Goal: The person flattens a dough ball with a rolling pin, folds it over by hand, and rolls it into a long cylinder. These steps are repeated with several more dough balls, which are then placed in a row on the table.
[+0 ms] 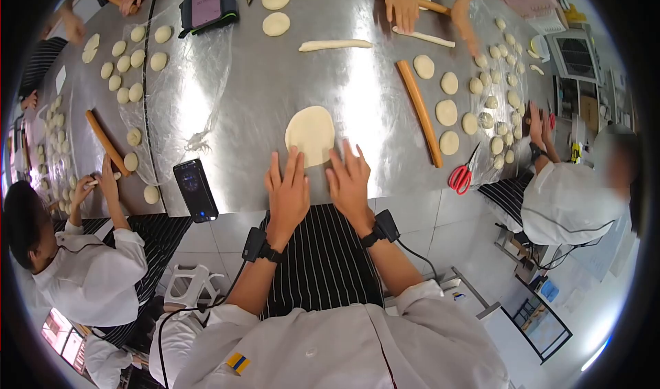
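On the steel table a flat oval sheet of dough lies in front of me. My left hand rests at its lower left edge, fingers spread and pointing away from me. At the lower right edge is my right hand, its fingers also apart and slightly blurred. Neither hand grips anything. A rolled strip of dough lies beyond the sheet. To the right, a wooden rolling pin lies beside several flat dough rounds.
A black phone lies at the near edge on the left, and red-handled scissors on the right. Dough balls lie by plastic film. Across the table, a co-worker's hands work at another strip. Co-workers sit at both sides.
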A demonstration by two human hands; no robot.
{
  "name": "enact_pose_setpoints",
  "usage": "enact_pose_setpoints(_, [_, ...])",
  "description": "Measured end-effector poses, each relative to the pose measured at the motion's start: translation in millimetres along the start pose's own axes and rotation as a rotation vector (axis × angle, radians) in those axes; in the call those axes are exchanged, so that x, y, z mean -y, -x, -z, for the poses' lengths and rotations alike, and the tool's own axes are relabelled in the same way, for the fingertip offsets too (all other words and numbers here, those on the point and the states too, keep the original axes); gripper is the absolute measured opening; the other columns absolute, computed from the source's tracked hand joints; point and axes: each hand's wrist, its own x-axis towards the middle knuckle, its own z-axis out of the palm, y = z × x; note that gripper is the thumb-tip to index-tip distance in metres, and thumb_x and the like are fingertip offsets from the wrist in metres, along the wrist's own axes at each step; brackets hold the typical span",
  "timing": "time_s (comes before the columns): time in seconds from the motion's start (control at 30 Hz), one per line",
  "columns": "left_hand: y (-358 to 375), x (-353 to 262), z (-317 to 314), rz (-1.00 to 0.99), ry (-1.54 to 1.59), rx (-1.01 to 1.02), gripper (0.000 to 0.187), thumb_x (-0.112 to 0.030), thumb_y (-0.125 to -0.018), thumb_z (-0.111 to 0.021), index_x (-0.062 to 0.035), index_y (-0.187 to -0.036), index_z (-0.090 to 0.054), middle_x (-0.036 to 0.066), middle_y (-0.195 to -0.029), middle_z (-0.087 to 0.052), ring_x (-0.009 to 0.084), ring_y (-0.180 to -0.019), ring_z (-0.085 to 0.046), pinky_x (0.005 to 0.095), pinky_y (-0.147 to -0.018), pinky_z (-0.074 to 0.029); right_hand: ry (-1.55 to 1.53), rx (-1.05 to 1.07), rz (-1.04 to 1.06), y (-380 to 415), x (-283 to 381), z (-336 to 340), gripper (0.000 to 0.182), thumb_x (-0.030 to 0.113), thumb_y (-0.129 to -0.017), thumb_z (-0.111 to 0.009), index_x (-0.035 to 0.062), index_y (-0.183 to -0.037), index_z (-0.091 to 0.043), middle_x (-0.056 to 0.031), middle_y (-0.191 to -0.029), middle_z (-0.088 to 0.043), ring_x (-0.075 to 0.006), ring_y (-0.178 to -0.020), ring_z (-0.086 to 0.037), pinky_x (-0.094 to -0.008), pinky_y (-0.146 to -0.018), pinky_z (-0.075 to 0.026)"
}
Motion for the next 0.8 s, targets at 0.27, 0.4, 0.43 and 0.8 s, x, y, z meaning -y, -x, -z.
enact_pose_setpoints(0.27, [19, 1, 10, 0.015, -0.039, 0.143, 0.063, -0.028, -0.108, -0.056, -0.0078, -0.167, -0.045, 0.006, -0.177, -0.038, 0.0442, -0.165, -0.022, 0.0669, -0.13, -0.019, 0.153, 0.282, -0.028, 34, 1, 7, 0.062, 0.031, -0.109, -0.06, 0.0076, -0.165, -0.048, -0.0078, -0.174, -0.042, -0.0331, -0.162, -0.035, -0.0622, -0.129, -0.025])
enact_pose_setpoints(0.4, [25, -4, 2, -0.013, -0.038, 0.171, 0.062, -0.029, -0.108, -0.057, -0.0081, -0.166, -0.046, 0.006, -0.176, -0.039, 0.0456, -0.165, -0.023, 0.0695, -0.13, -0.017, 0.168, 0.331, 0.064, 31, 4, 0, 0.064, 0.031, -0.109, -0.059, 0.0088, -0.167, -0.045, -0.0059, -0.176, -0.04, -0.0344, -0.163, -0.032, -0.066, -0.13, -0.02])
enact_pose_setpoints(0.43, [28, -6, 2, -0.014, -0.036, 0.173, 0.062, -0.029, -0.108, -0.057, -0.0081, -0.166, -0.046, 0.006, -0.176, -0.039, 0.0456, -0.165, -0.023, 0.0695, -0.13, -0.017, 0.169, 0.333, 0.062, 35, 5, 3, 0.064, 0.031, -0.109, -0.059, 0.0088, -0.167, -0.045, -0.0059, -0.176, -0.04, -0.0344, -0.163, -0.032, -0.066, -0.13, -0.02])
enact_pose_setpoints(0.8, [24, -14, 11, 0.039, 0.081, 0.234, 0.064, -0.025, -0.106, -0.052, -0.008, -0.167, -0.045, 0.006, -0.179, -0.035, 0.0489, -0.167, -0.014, 0.073, -0.13, -0.007, 0.172, 0.369, 0.022, 36, 9, 4, 0.065, 0.028, -0.109, -0.057, 0.0084, -0.169, -0.042, -0.009, -0.176, -0.038, -0.0404, -0.163, -0.031, -0.0708, -0.129, -0.018])
